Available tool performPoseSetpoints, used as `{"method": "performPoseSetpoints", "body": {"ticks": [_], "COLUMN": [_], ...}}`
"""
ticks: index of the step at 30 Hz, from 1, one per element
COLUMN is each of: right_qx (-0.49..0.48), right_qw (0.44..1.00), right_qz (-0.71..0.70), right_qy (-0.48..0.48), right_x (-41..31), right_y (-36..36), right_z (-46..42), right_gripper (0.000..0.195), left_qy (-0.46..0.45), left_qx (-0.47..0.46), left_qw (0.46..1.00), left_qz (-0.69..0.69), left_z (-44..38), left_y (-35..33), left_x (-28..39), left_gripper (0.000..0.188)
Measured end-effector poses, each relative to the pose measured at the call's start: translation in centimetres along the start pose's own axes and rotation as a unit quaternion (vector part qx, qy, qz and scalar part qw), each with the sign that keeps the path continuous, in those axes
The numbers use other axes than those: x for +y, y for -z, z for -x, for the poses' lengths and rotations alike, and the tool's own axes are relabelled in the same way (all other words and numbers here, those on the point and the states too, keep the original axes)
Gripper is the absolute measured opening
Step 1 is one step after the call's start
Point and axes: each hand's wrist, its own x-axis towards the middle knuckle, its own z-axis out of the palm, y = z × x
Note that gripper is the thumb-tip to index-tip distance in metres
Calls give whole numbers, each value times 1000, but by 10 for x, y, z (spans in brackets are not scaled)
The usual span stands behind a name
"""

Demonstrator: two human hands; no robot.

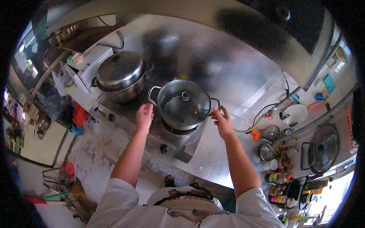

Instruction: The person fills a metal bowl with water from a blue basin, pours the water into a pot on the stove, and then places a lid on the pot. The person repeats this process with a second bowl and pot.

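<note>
A metal pot with a glass lid (184, 104) and two loop handles stands on the right burner of a gas stove (182, 145). Close below its left handle is my left hand (145, 115), fingers curled together; it seems to hold nothing. My right hand (223, 119) is at the pot's right handle, thumb and fingers around its lower part; whether it grips firmly is hard to tell. Left of this pot, a larger lidded steel pot (121, 77) sits on the other burner.
Seasoning bottles (278, 178) and jars line the right side. A gas hose (245, 131) runs to a valve right of the stove. A large pan lid (325, 148) hangs at the far right. Metal sheeting (242, 68) covers the wall behind. An overhead hood edge spans the top.
</note>
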Motion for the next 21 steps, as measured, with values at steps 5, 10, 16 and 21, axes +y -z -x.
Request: {"method": "performPoseSetpoints", "body": {"ticks": [5, 10, 16, 21], "right_qx": [91, 155, 149, 183], "right_qw": [985, 965, 943, 935], "right_qz": [145, 205, 280, 284], "right_qy": [3, 58, 103, 104], "right_x": [6, 36, 49, 55], "right_y": [-1, 9, 8, 9], "right_z": [1, -7, 1, -5], "right_gripper": [76, 66, 62, 60], "left_qy": [-96, -170, -125, -199], "left_qx": [-84, -127, -168, -68], "left_qw": [868, 806, 775, 843], "left_qz": [-480, -552, -596, -495], "left_z": [120, 153, 149, 140], "left_y": [50, 43, 32, 27], "left_x": [-108, -152, -154, -199], "left_gripper": [31, 37, 34, 39]}}
